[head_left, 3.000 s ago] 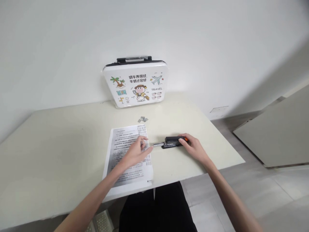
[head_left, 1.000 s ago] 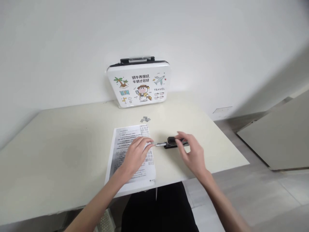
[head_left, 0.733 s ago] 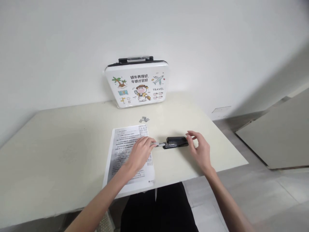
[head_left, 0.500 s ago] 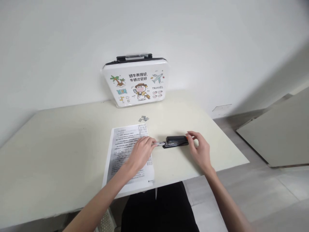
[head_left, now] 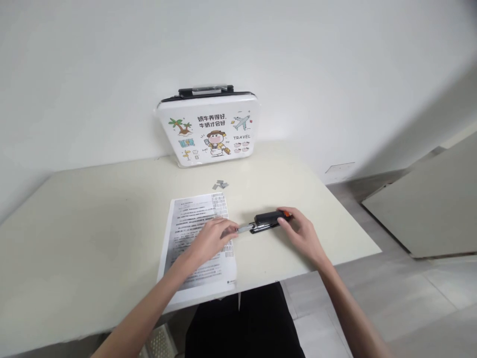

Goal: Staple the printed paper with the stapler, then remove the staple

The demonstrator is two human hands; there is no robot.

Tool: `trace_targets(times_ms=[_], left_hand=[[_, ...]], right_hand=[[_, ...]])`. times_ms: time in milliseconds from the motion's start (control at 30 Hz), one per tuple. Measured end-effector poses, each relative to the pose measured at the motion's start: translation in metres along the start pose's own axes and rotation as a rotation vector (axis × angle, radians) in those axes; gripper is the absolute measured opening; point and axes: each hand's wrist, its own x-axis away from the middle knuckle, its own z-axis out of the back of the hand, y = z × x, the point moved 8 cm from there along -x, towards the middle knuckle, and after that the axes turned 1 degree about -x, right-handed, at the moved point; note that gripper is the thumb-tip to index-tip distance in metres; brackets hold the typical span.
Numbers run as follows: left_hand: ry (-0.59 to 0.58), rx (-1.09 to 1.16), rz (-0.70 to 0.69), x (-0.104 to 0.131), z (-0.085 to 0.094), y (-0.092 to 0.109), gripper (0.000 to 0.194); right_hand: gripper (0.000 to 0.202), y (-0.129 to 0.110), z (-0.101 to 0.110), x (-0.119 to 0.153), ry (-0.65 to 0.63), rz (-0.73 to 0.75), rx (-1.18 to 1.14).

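A black stapler [head_left: 266, 220] with an orange spot at its rear lies on the table, its front pointing left. My right hand [head_left: 300, 231] grips its rear end between thumb and fingers. Out of its front sticks a silver metal tray [head_left: 245, 228], and the fingertips of my left hand [head_left: 216, 236] pinch the tray's outer end. Beneath my left hand lies a printed sheet of paper [head_left: 201, 276]. Whether staples sit in the tray is too small to tell.
Several grey staple strips [head_left: 220, 185] lie loose beyond the sheet. A white case [head_left: 212, 129] with cartoon prints leans against the wall at the back of the pale table [head_left: 93, 238]. The table's right edge runs just past my right hand.
My left hand has drawn slightly left and down, and more of the metal tray shows outside the stapler. My right hand now reaches further over the stapler's rear. The view shifted slightly.
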Motion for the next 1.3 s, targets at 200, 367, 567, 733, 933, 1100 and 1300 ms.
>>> trace_targets(times_ms=[200,367,567,733,933,1100,1300], left_hand=[[-0.122,0.148,-0.095,-0.003,-0.009,0.001,0.018],[-0.156,0.176,-0.160,-0.041,-0.018,0.006,0.021],[-0.187,0.191,-0.158,-0.066,-0.029,0.008,0.029],[-0.136,0.136,-0.194,-0.065,-0.031,0.008,0.033],[0.000,-0.062,-0.146,-0.017,0.000,0.003,0.028],[-0.032,-0.229,-0.103,0.074,0.008,0.003,0.034],[-0.105,-0.404,-0.126,0.137,-0.014,0.008,0.082]], right_hand=[[0.034,-0.006,-0.011,-0.001,-0.221,0.057,-0.059],[0.032,-0.003,-0.017,0.001,-0.302,0.054,-0.073],[0.030,-0.004,-0.017,0.001,-0.284,0.078,-0.038],[0.029,-0.009,-0.016,0.001,-0.284,0.096,-0.027],[0.029,-0.008,-0.015,0.003,-0.279,0.063,-0.054],[0.029,-0.006,-0.015,0.005,-0.282,0.054,-0.062],[0.029,-0.007,-0.014,0.006,-0.320,0.080,-0.052]])
